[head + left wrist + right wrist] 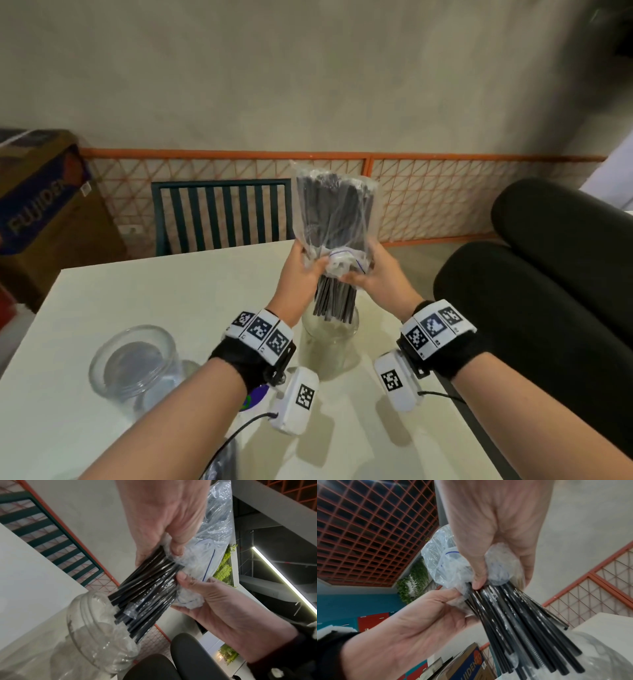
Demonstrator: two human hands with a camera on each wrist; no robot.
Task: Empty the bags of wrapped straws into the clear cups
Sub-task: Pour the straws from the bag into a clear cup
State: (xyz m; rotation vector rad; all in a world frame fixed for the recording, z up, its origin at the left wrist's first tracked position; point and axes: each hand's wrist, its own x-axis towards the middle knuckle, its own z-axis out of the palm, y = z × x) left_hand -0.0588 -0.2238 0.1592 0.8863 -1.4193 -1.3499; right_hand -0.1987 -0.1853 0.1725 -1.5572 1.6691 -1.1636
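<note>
A clear plastic bag (334, 205) of black wrapped straws (334, 303) is held upright with its mouth down, above a clear cup (330, 339) on the white table (154, 294). My left hand (305, 270) grips the bunched bag mouth from the left and my right hand (368, 277) grips it from the right. Straw ends stick out below the hands, and their tips reach the cup's rim. In the left wrist view the straws (147, 588) slant into the cup (96, 628). The right wrist view shows the straws (522, 628) fanning down toward the cup (599, 655).
A second clear cup (133, 359) stands on the table at the near left. A green slatted chair (219, 212) and an orange mesh fence (428, 198) lie beyond the table. A cardboard box (44, 212) is at far left, black cushions (548, 291) at right.
</note>
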